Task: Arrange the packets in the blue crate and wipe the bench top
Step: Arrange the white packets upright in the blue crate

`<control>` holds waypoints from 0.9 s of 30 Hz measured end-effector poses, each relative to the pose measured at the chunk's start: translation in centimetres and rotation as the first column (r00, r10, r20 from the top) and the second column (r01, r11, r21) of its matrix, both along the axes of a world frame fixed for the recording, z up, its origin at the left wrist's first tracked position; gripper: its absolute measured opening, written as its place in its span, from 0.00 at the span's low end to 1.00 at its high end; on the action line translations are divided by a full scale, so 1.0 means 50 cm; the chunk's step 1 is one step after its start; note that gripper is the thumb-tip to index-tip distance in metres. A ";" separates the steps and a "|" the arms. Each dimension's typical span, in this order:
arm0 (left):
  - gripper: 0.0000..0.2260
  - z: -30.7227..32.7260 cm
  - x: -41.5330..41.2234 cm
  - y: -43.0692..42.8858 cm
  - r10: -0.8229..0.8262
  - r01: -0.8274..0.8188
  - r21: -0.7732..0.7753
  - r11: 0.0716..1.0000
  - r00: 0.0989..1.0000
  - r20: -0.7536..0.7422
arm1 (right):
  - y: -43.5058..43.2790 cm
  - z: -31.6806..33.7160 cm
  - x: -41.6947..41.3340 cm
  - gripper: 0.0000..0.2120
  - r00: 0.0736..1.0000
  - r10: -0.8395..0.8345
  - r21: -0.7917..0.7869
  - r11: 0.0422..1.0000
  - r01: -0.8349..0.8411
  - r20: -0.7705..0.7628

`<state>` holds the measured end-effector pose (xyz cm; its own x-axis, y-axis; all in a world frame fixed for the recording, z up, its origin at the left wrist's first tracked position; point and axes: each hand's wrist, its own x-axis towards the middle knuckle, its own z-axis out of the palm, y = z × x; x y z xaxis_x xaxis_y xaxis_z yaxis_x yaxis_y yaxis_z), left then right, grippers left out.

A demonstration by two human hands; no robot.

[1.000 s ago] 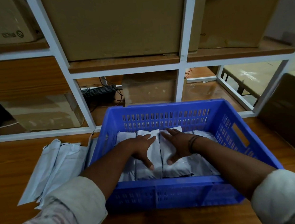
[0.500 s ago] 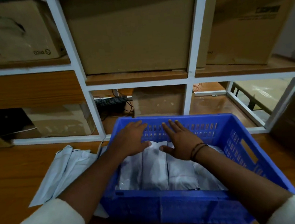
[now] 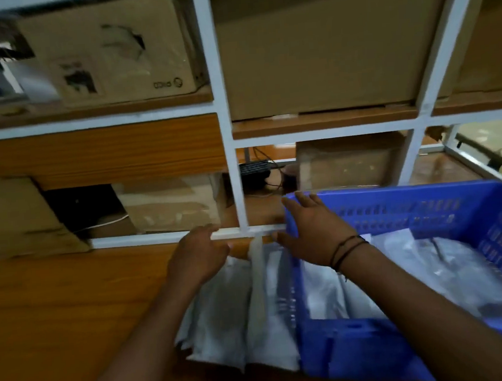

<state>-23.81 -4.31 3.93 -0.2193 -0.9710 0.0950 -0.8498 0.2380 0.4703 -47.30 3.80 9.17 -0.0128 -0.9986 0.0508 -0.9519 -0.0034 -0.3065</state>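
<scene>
Dim indoor light, heavy motion blur thruout, wide-angle bending at edges, brighter glare far right.

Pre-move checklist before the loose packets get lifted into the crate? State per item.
1. Loose packets within reach, on the bench beside the blue crate: ok.
2. Left hand on the far end of that pile: ok. Firm grip: cannot tell, the frame is blurred.
3. Right hand free of packets, fingers at the crate's far left corner: ok.
4. Space in the crate: cannot tell, packets in crate cover the visible floor.
5. Bench top left of the pile free for wiping: ok.
6. Wiping cloth at hand: not ok, none in view.
</scene>
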 end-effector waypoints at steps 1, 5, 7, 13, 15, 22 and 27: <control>0.27 -0.029 0.033 -0.009 0.017 -0.017 0.032 0.999 1.000 0.025 | -0.008 -0.003 0.036 0.37 1.000 0.008 -0.006 1.000 -0.008 0.015; 0.33 -0.160 0.126 -0.041 -0.011 -0.005 0.111 0.994 0.990 0.139 | -0.040 -0.042 0.154 0.35 0.999 -0.020 -0.017 1.000 0.021 0.030; 0.34 -0.200 0.146 -0.027 -0.008 -0.022 0.168 0.986 0.984 0.178 | -0.042 -0.069 0.210 0.36 0.998 -0.045 0.050 0.998 0.043 0.046; 0.28 -0.280 0.186 -0.009 -0.014 -0.012 0.143 0.990 0.984 0.179 | -0.027 -0.192 0.343 0.34 0.996 -0.078 0.271 0.960 0.062 0.047; 0.26 -0.295 0.206 -0.008 -0.024 -0.002 0.102 0.995 0.967 0.255 | -0.024 -0.235 0.371 0.38 0.990 -0.143 0.339 0.932 0.128 0.019; 0.32 -0.309 0.278 0.027 0.069 -0.098 0.102 0.990 0.963 0.260 | -0.020 -0.325 0.416 0.41 0.994 -0.069 0.241 0.967 0.087 -0.083; 0.43 -0.314 0.302 0.018 0.166 -0.213 0.168 0.962 0.952 0.256 | -0.026 -0.332 0.407 0.43 0.982 -0.191 0.223 0.957 0.185 0.004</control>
<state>-8.69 -3.42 -11.79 -0.0229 -0.9914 -0.1291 -0.9627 -0.0130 0.2704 -26.96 2.48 -7.41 -0.1998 -0.9644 -0.1733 -0.9209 0.2453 -0.3030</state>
